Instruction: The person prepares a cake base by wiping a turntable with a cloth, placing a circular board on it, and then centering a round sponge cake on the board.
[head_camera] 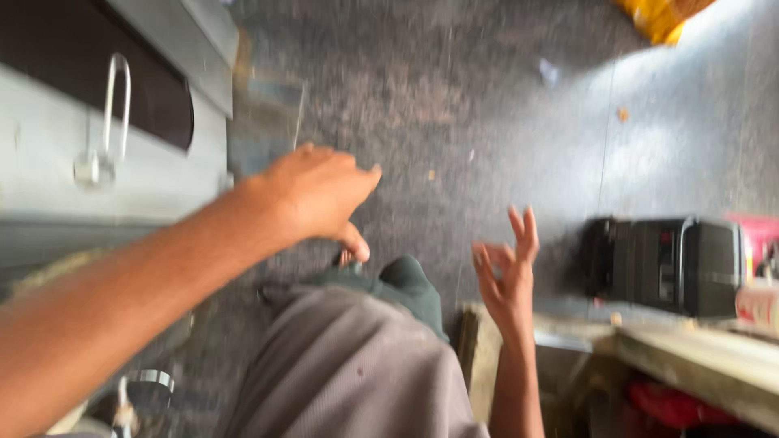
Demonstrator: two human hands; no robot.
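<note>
The view is blurred and looks down at a grey speckled floor (454, 113). My left hand (316, 199) reaches forward over the floor, fingers loosely curled down, holding nothing. My right hand (510, 272) is raised at lower centre with fingers spread and thumb near the forefinger, empty. Below the hands are my grey garment (349, 365) and a dark green one (406, 284). The left hand is nearest a grey cabinet front (57, 154) with a metal loop handle (109, 122).
A black box-like appliance (665, 264) stands on the floor at right, with a red and white object (759, 268) beside it. A wooden ledge (698, 357) runs along the lower right. A yellow bag (661, 16) lies at the top edge. A metal item (146, 385) sits lower left.
</note>
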